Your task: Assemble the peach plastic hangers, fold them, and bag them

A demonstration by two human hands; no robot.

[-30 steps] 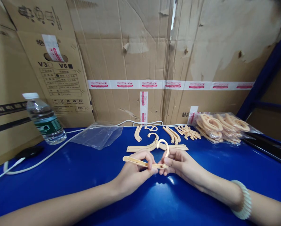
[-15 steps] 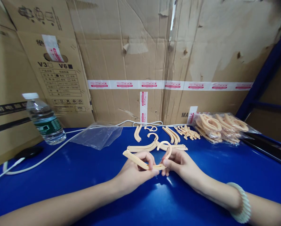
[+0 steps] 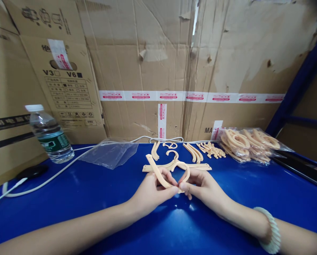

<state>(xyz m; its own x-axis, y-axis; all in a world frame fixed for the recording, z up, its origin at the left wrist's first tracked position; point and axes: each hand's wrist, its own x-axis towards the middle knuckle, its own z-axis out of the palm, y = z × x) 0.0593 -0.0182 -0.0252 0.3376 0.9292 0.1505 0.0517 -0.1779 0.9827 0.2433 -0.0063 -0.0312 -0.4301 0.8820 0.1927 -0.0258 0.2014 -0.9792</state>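
Left hand [image 3: 147, 193] pinches a curved hanger arm [image 3: 156, 171] between thumb and fingers, its free end slanting up to the left as I watch through the head camera. I see the right hand [image 3: 204, 184] gripping a hanger hook [image 3: 188, 172] near its foot, the curl upright. Fingertips cover the place where the two pieces meet, so I cannot tell whether they are locked together. Both held pieces are just on my side of the hanger [image 3: 155, 168] lying on the blue table [image 3: 107, 198]. Behind that hanger I make out a loose hook [image 3: 169, 145], with loose arms behind it to the left [image 3: 155, 151] and right [image 3: 194, 153]. Right of it are small cream pieces [image 3: 211, 149], then bagged hanger parts [image 3: 250, 143]. Left of it lies a clear plastic bag [image 3: 112, 154]; farther left stands a water bottle [image 3: 50, 138].
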